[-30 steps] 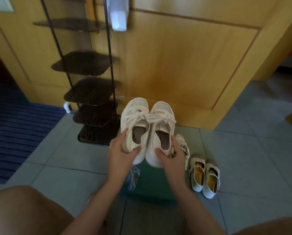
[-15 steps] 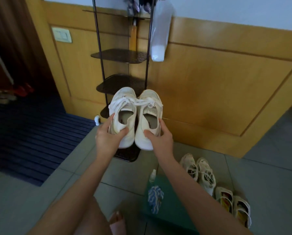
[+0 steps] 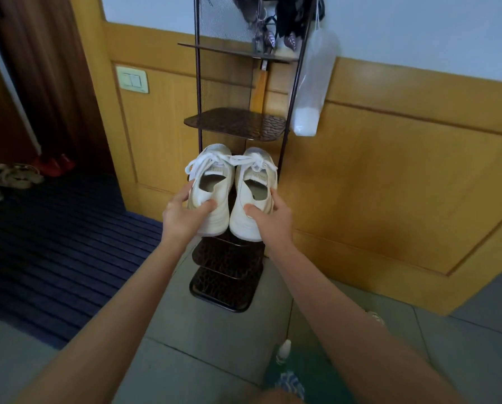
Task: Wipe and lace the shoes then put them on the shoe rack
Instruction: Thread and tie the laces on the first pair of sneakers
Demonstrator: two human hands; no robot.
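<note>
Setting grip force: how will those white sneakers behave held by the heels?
Probably light: left hand and right hand each hold one of the white sneakers by its heel. Uppers look knit, likely soft. Looped laces may snag the rack.

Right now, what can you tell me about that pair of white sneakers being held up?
The pair of white sneakers looks like knit fabric with pale rubber soles, laced with white laces that look tied. They sit side by side, heels toward the camera, toes toward the shoe rack, openings up and empty. The left hand grips the left shoe's heel, thumb on its back; the right hand grips the right one likewise. Whether they rest on a shelf cannot be told.
</note>
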